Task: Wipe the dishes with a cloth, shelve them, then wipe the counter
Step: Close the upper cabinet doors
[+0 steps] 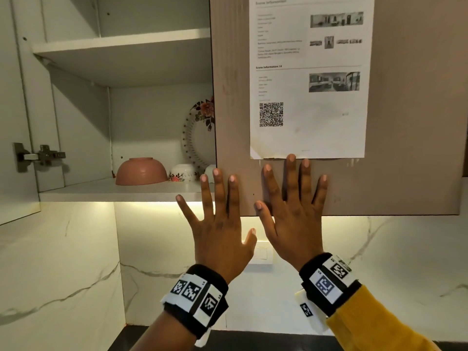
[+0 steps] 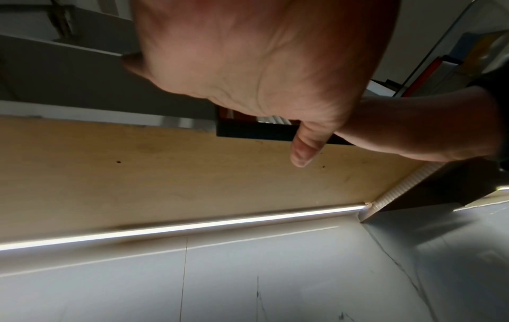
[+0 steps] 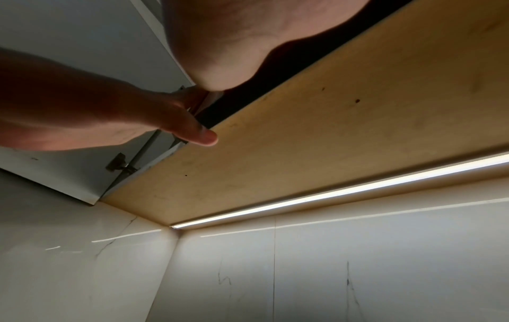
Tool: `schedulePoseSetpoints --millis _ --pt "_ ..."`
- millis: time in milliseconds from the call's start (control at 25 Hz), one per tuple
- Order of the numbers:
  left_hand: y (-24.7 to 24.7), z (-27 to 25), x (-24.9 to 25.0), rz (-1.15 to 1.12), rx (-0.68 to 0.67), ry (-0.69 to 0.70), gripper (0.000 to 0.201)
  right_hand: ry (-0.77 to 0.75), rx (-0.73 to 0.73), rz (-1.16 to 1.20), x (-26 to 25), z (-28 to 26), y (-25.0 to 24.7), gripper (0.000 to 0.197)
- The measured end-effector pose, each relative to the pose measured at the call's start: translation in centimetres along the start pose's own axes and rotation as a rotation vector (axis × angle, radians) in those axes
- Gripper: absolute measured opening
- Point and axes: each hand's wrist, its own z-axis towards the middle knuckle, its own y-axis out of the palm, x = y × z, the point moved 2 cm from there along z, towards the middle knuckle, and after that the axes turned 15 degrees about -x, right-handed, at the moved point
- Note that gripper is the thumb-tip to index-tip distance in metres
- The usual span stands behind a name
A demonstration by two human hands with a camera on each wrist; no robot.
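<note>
Two splayed, empty hands, left hand [image 1: 217,224] and right hand [image 1: 295,211]; cabinet door [image 1: 233,97] half hides floral plate [image 1: 196,130].

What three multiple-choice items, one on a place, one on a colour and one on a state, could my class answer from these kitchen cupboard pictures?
1. Where does the upturned bowl sit?
A. bottom shelf
B. top shelf
C. counter

2. What colour is that bowl?
A. blue
B. pink
C. green

3. How are the hands held?
A. fists
B. gripping a cloth
C. fingers spread, holding nothing

Answers:
1 A: it rests rim down on the cupboard's lowest shelf, left of a small floral bowl.
2 B: its dome is dusty pink.
3 C: left hand and right hand show straight, splayed fingers before the closed door.
</note>
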Motion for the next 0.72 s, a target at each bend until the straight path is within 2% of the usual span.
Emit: schedulePoseSetpoints --millis 280,440,560,640,720 --pt "1.0 1.0 -0.1 0.002 -0.009 0.013 0.120 0.015 0.045 -0.051 0.2 0.6 1.1 0.074" --pt "0.1 0.4 -0.9 -0.015 -0.057 0.046 0.115 0.024 0.008 -0.019 -0.2 0.3 0.5 0.074" --pt "-1.6 -1.0 -2.4 -0.081 -0.123 0.087 0.098 0.039 -0.061 0.060 -0.8 -0.3 -1.2 0.080" --pt "-3.0 -2.7 -3.9 -0.202 -0.156 0.070 0.085 0.030 -0.080 0.120 -1.8 -0.8 -3.0 0.079" --pt "-4.9 -5.9 -6.0 -0.341 -0.068 0.018 0.071 -0.070 -0.086 0.176 -4.1 -1.8 -4.6 0.073"
